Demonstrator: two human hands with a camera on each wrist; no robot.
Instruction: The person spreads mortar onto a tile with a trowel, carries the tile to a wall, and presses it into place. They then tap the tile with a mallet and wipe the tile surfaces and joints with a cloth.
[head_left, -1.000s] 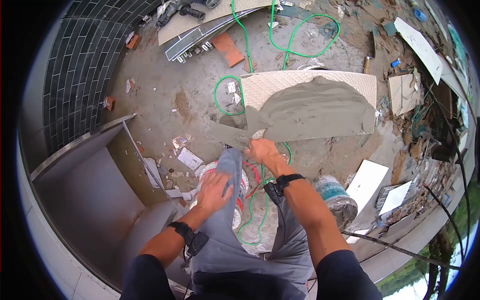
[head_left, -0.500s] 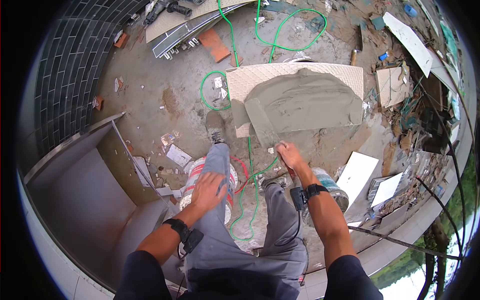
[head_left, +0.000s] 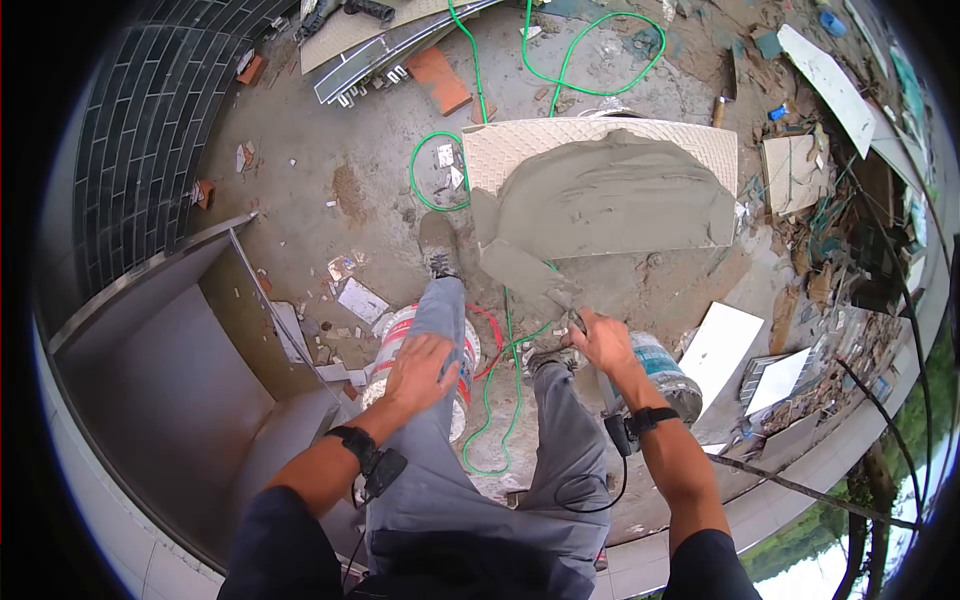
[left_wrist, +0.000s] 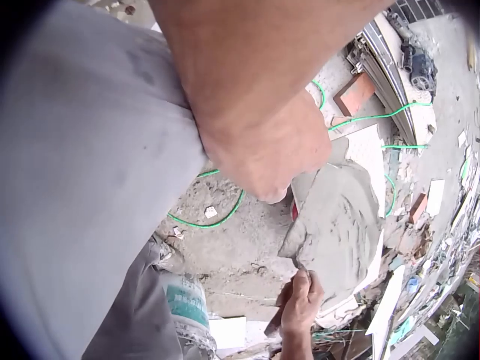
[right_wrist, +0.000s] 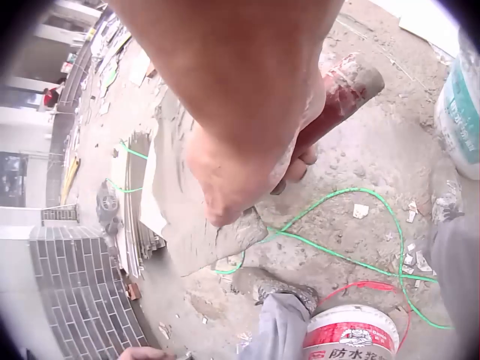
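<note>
My right hand (head_left: 603, 340) grips the red, mortar-crusted handle (right_wrist: 341, 105) of a trowel. The trowel's long flat blade (head_left: 523, 273), coated in grey mortar, reaches out to the left and overlaps the near left corner of a tile in the head view. That tile (head_left: 482, 150) has a beige, patterned back facing up. A thick, smoothed mound of grey mortar (head_left: 620, 195) covers most of it. My left hand (head_left: 420, 375) rests on my left knee with fingers extended, holding nothing.
A red-and-white bucket (right_wrist: 352, 334) stands by my left leg, a teal-and-white bucket (head_left: 655, 362) by the right. Green hose (head_left: 515, 400) loops across the floor. Stacked panels (head_left: 380, 50) lie at the back left, beside a brick (head_left: 438, 80); rubble (head_left: 825, 290) covers the right side.
My right hand has moved right and closer to my body, drawing the trowel blade from the tile's left side to its near left corner. The left hand stays on the knee.
</note>
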